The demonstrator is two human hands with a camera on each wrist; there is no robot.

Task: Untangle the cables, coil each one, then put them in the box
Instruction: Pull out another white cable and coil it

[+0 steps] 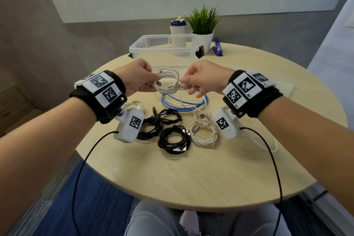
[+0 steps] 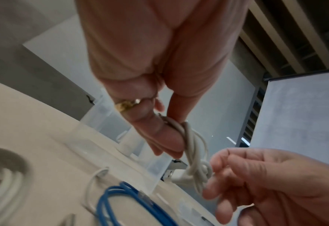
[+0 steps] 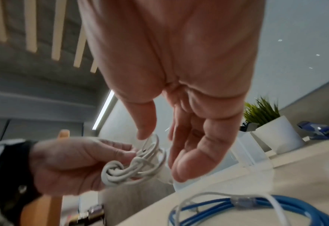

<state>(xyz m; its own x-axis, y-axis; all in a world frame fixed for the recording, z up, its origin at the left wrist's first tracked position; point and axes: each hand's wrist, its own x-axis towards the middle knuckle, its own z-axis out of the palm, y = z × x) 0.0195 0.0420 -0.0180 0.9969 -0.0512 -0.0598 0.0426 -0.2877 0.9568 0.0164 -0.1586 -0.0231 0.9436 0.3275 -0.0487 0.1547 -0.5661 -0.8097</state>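
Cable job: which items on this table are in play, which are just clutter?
In play:
- white cable coil, gripped by left hand and pinched by right hand
- blue cable
- black cables
- loose white cable
- clear box

Clutter:
- potted plant
- white bottle
- blue stapler

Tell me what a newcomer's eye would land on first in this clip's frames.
First, the two hands meeting above the middle of the round table: the left hand grips a coiled white cable while the right hand pinches its wrapped end. Below them lie a blue cable and black cable coils. Behind stands the clear plastic box, with no cables visible in it.
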